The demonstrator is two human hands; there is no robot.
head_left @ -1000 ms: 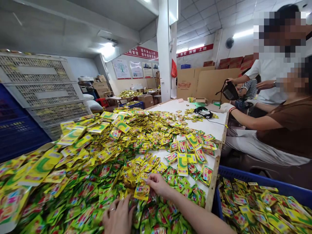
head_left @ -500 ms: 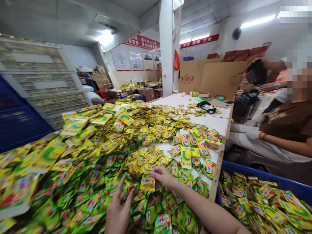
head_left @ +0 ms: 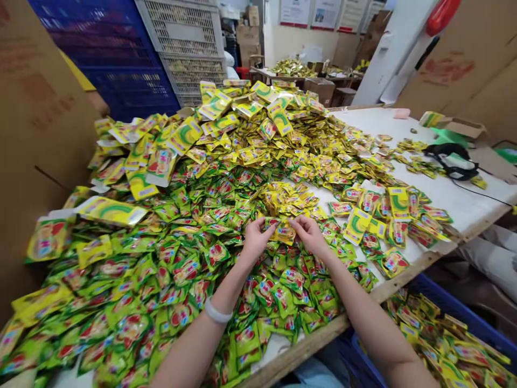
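My left hand [head_left: 257, 238] is closed in a pinch on a small green packet [head_left: 272, 221] with a red print. Beside it, my right hand [head_left: 310, 235] pinches the edge of a yellow packet [head_left: 285, 233]. The two packets meet or overlap between my hands. Just beyond my fingers lies a small heap of yellow packets [head_left: 288, 198]. Green packets [head_left: 186, 269] cover the table below and to the left of my hands. Flat yellow-and-green boxes [head_left: 357, 225] lie to the right among more packets.
Behind rises a large mound of yellow packets topped with boxes [head_left: 218, 105]. A blue crate [head_left: 464, 318] of filled boxes stands below the table's wooden edge [head_left: 420, 264]. A black strapped device [head_left: 454, 161] with a cable lies at right. Cardboard [head_left: 44, 124] walls the left.
The view has swung left and down. My left hand, open before, has closed on a green packet and come close to my right hand, which still holds a yellow packet.
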